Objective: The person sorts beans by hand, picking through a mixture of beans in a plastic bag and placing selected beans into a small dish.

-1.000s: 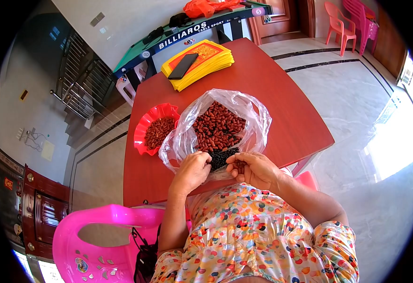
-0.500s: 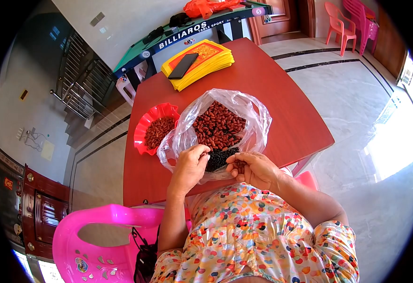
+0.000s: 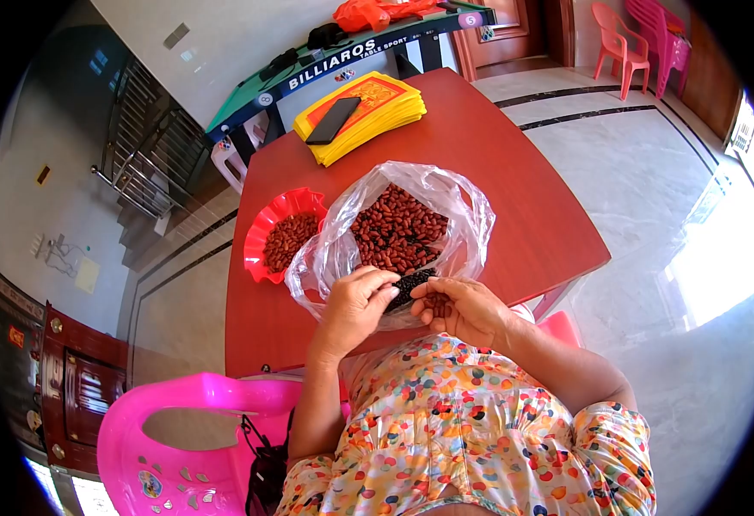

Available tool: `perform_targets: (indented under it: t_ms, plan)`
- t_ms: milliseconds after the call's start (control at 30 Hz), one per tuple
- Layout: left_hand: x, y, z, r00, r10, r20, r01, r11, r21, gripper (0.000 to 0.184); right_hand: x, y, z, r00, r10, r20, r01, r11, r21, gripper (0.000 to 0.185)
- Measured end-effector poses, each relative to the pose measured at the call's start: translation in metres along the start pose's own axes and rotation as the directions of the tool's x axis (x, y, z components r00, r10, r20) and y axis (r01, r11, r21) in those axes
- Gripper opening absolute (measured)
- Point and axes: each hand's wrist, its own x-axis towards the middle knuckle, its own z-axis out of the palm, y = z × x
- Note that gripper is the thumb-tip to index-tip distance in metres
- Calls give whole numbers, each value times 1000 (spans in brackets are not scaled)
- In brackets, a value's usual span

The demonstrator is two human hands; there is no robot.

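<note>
Red beans (image 3: 398,225) fill the far part of the clear bag (image 3: 471,219), just beyond the left hand (image 3: 353,311), the nearer one; its thumb and fingertips nearly meet, any bean between them unclear; the right hand (image 3: 469,312) curls around some, unchanged; the left now sits closer to it, covering more black beans (image 3: 409,290).

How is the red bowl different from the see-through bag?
The bowl is red; the bag is clear. The bowl has a wavy rim; the bag's edge is crumpled. The bowl looks smaller than the bag. Both hold small reddish pieces and sit on the table.
</note>
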Motion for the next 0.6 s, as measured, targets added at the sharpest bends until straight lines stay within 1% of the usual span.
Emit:
perform_targets:
  t_ms: [67,100,200,233,300,333,400,433,500,600]
  plan:
    - [-1,-2,-9,999,-43,31,39,994,103,13,1,1,-3,1000,0,21,-1,1000,12,31]
    - [-2,-6,-12,999,-43,31,39,994,104,13,2,1,-3,1000,2,16,-2,1000,16,31]
    - [-6,-18,-13,982,-163,97,132,954,269,11,3,1,-5,1000,5,18,-5,1000,26,32]
    - [-6,-17,-14,982,-163,97,132,954,268,11,3,1,-5,1000,6,24,-6,999,34,32]
    - [-6,-15,-14,953,-221,208,140,928,344,13,3,1,-4,1000,7,17,-7,999,36,32]
    - [-6,-15,-12,953,-222,209,141,928,344,13,3,1,-4,1000,8,10,-8,999,39,32]
    - [-5,-18,-9,970,-164,179,89,927,364,19,3,2,-4,1000,7,13,-7,999,41,32]
    - [-5,-18,-7,970,-164,180,89,927,364,19,4,2,-5,1000,5,16,-6,999,42,32]
    - [-4,-18,-4,965,-212,153,149,928,341,17,3,1,-4,1000,5,14,-6,999,40,31]
    - [-4,-21,-1,972,-188,139,128,926,355,16,3,0,-3,1000,6,12,-7,999,39,31]
